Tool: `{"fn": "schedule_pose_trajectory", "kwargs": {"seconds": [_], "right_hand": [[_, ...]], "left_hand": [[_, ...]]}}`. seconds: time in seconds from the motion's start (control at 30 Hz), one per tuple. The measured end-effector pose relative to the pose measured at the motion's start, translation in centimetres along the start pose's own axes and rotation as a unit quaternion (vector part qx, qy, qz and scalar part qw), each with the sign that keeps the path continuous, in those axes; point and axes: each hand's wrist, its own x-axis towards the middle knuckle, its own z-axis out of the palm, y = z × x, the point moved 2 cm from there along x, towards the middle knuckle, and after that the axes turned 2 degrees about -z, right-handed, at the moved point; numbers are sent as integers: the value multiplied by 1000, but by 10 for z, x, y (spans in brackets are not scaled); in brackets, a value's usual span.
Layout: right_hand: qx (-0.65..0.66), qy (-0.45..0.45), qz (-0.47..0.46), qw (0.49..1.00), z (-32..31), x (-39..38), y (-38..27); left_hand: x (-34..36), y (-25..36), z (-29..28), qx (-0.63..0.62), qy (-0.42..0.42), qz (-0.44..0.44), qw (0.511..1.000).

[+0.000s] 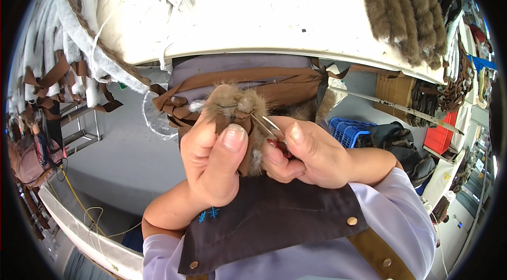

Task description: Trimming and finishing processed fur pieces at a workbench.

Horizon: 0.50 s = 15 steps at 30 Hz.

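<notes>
My left hand pinches a small tuft of brown fur attached to a brown ribbon strip, holding it up in front of my chest. Beside it, my right hand grips small scissors with red handles. The metal blades point up and left and touch the right side of the fur piece. Both hands are close together above my dark apron.
A white worktable curves across the top, with long brown fur strips on its right part. White padded strips with brown ribbons hang at left. A blue crate, a red bin and a cardboard box stand at right.
</notes>
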Motion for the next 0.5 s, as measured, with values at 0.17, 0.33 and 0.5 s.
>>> {"fn": "schedule_pose_trajectory", "kwargs": {"seconds": [0.17, 0.33, 0.5], "right_hand": [[3, -14, 3, 1000, 0, -2, 0], [1, -18, 1, 1000, 2, -2, 0], [29, -17, 3, 999, 1, -1, 3]], "left_hand": [[-1, -1, -3, 65, -13, -10, 998], [0, 2, -3, 66, -25, -11, 997], [-2, 0, 1, 53, -1, -20, 998]]}}
